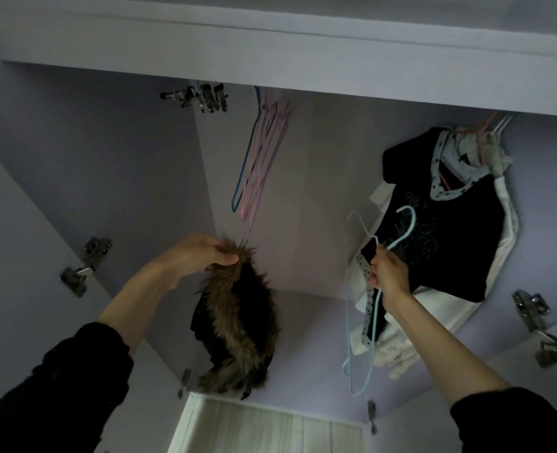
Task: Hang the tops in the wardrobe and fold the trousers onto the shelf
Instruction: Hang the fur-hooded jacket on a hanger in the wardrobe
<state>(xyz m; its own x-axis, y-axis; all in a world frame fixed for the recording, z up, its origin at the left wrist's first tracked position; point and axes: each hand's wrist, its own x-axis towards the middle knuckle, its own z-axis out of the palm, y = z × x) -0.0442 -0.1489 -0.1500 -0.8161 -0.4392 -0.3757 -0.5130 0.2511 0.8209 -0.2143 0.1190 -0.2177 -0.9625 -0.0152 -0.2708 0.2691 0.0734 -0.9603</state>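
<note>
Fur-trimmed top [238, 325] (dangling) under left hand [202, 253]

The person wore a black long-sleeved top. The left sleeve [84, 364] was pushed back above the elbow, its soft, slightly fuzzy cloth bunched in a thick fold, and the forearm below it was bare to the left hand [202, 253]. The right sleeve [512, 416] was likewise pushed back, and the forearm was bare to the right hand [390, 273].

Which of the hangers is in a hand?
The light blue hanger, gripped by the right hand. The pink and blue hangers hang empty on the rail, untouched.
</note>
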